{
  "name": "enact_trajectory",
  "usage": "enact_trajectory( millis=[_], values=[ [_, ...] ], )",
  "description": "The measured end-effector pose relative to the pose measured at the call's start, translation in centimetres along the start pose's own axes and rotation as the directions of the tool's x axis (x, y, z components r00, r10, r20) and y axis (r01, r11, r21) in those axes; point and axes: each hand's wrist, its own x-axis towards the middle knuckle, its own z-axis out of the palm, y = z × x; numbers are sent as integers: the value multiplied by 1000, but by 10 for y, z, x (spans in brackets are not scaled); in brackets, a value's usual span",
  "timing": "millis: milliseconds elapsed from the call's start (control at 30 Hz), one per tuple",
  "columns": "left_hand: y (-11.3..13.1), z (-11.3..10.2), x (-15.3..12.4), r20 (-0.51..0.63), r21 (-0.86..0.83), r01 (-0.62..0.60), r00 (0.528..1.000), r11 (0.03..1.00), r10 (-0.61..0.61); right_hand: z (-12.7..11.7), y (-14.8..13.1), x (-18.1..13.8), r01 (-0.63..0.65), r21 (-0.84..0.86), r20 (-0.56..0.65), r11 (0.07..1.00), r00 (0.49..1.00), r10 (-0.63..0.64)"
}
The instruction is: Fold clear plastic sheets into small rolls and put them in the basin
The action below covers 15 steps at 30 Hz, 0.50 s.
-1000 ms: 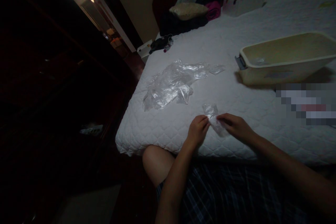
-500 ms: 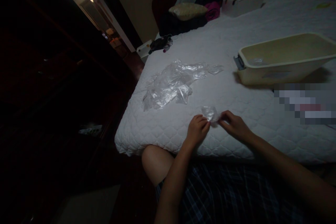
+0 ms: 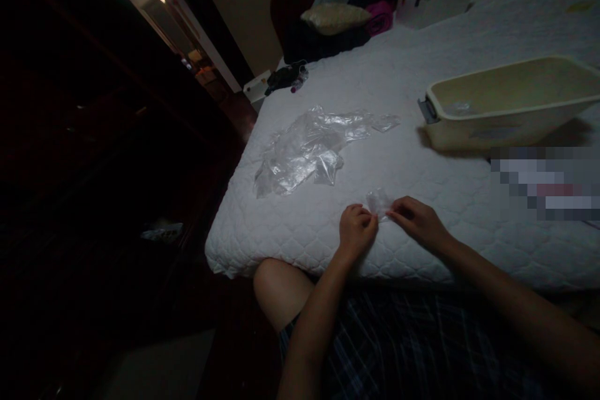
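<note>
Close to the bed's front edge, a small clear plastic bag [image 3: 377, 199] is pinched between both hands. My left hand [image 3: 357, 229] has its fingers closed on the bag's left side. On the right side, my right hand [image 3: 415, 220] grips it between thumb and forefinger. The bag looks crumpled and partly folded, and its lower part is hidden behind the fingers. Beyond the hands, a loose pile of clear plastic bags [image 3: 304, 147] lies spread on the white quilted bed cover [image 3: 276, 231].
A cream plastic bin [image 3: 506, 122] with a grey latch stands at right, some clear plastic inside. Farther back are a white box [image 3: 435, 3], a pale pillow [image 3: 335, 17], a rolled magenta cloth [image 3: 379, 17] and dark items [image 3: 284, 78]. A blurred-out patch covers something at right.
Both hands have drawn slightly closer together. The small bag between them has become narrower and more bunched. The pile and the bin stay where they were.
</note>
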Motion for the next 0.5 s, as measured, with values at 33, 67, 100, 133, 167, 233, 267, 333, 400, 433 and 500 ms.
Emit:
enact_trajectory(
  millis=[33,67,100,133,167,233,267,333,400,433,500],
  values=[
    [0,1,0,-7,21,3,1000,1000,-3,0,-1,1,27,-9,-1,1000,1000,-27],
    [1,1,0,-13,48,7,1000,999,-6,0,-1,1,52,-13,-3,999,999,-52],
    [2,2,-1,-19,76,14,1000,997,-12,0,-1,1,74,-11,-6,997,997,-74],
    [2,3,-1,-24,103,22,1000,994,-20,0,-1,1,94,-7,-7,996,996,-94],
    [3,4,-1,-29,126,32,999,991,-28,0,-1,1,112,-2,-5,994,994,-112],
    [4,5,-1,-37,155,49,998,987,-44,0,-1,1,144,0,1,990,990,-144],
    [5,5,-2,-45,164,59,998,985,-52,0,-1,1,156,-5,3,988,988,-156],
    [6,6,-2,-60,182,77,996,980,-67,0,-1,0,173,-23,6,985,985,-173],
    [6,7,-2,-72,199,91,994,976,-78,1,-1,0,185,-43,6,982,983,-185],
    [6,7,-2,-75,205,95,994,974,-81,2,0,0,190,-54,3,980,982,-190],
    [7,7,-3,-82,217,104,993,971,-88,3,1,-1,198,-78,-6,977,980,-199]
  ],
)
